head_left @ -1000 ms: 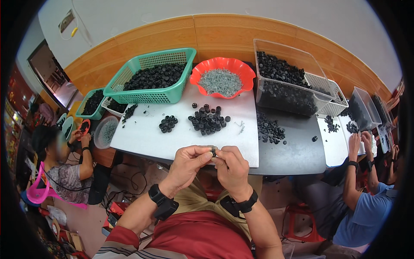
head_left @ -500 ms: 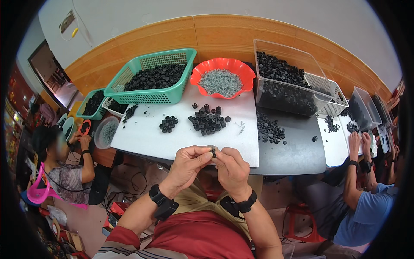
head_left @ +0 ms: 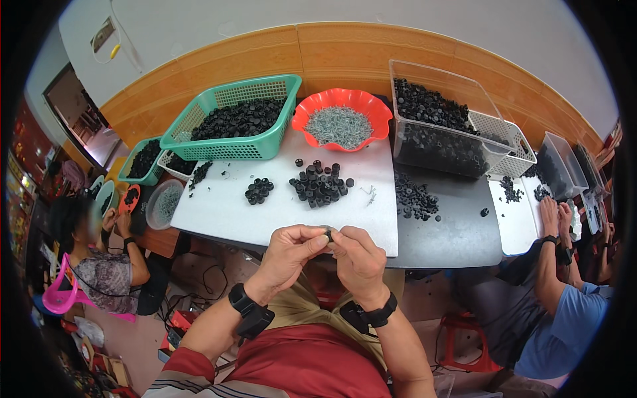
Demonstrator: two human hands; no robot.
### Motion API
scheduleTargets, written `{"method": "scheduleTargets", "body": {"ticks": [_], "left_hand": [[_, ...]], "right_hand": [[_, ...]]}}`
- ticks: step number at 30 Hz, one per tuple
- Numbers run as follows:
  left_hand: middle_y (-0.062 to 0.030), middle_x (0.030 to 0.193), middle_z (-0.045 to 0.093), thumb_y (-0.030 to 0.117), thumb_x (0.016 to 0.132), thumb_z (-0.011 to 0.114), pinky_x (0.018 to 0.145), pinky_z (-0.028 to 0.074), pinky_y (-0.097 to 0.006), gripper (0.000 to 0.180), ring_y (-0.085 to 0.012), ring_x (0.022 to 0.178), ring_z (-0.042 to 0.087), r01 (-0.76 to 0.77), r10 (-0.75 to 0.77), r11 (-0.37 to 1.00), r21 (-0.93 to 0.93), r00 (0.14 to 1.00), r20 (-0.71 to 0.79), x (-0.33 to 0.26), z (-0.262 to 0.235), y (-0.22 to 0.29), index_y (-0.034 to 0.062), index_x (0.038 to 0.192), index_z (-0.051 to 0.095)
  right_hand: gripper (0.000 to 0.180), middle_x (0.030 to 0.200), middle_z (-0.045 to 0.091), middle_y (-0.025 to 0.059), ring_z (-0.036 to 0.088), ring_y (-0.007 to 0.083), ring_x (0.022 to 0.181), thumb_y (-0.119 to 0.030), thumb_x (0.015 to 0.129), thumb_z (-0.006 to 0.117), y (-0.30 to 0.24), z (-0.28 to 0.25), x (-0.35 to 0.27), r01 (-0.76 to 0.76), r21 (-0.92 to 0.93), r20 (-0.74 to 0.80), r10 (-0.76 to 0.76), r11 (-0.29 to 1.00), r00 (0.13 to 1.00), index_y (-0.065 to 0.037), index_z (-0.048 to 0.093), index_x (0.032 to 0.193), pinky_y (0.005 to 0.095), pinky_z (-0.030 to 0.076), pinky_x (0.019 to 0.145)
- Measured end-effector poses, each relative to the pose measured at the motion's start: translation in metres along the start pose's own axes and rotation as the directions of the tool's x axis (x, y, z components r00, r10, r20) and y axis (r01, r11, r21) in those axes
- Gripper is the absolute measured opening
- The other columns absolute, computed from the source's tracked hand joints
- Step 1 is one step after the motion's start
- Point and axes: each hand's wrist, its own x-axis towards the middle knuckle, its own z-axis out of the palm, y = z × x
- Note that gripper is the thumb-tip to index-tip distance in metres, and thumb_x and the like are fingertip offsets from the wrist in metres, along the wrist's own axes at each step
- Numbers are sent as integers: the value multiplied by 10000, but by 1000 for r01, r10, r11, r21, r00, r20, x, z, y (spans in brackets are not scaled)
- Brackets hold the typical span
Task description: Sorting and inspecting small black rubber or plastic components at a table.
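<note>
My left hand [head_left: 292, 251] and my right hand [head_left: 357, 255] meet just below the near edge of the white board [head_left: 225, 212]. Together they pinch a small black round part [head_left: 328, 234] between their fingertips. Both wrists wear black bands. On the board ahead lie a bigger heap of black round parts [head_left: 320, 184] and a smaller cluster [head_left: 259, 190]. A red scalloped bowl [head_left: 342, 109] of small grey metal pieces stands beyond the heap.
A green basket [head_left: 233, 119] of black parts sits at the back left, a clear bin [head_left: 438, 126] of them at the back right, a white basket [head_left: 505, 136] beside it. A seated person [head_left: 99, 265] works at my left, another person [head_left: 557, 292] at my right.
</note>
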Motion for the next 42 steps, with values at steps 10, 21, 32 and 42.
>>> {"method": "scheduleTargets", "body": {"ticks": [10,21,32,42], "left_hand": [[-118,1110,740,37,981,683,947,598,-348,142,-192,993,720,18,-18,1000,-24,1000,-2,1,4,1,-5,1111,722],[-115,1072,737,16,978,681,903,594,-323,132,-175,967,714,-34,37,994,108,999,-29,-1,8,-5,-22,1100,713],[-78,1040,741,30,953,728,872,559,-255,157,-106,930,680,-95,100,984,150,995,-26,-2,20,-9,-14,1104,726],[-56,1067,715,15,942,732,851,549,-227,249,-85,940,665,-60,60,994,86,998,-1,-2,23,-1,10,1171,635]], "right_hand": [[212,930,692,115,708,226,724,40,853,772,2,-3,-3,17,19,-15,-17,1000,1000,-26,721,1048,304,565,595],[142,909,684,114,696,229,673,18,859,777,1,-9,0,-13,42,15,12,999,1000,-10,658,930,307,549,556],[252,897,667,109,664,210,675,40,808,800,4,-10,-1,-78,111,43,73,991,996,-20,615,969,302,540,580],[383,913,629,83,644,171,680,57,776,801,1,-18,3,-184,195,144,157,963,977,-61,721,1131,296,525,586]]}}
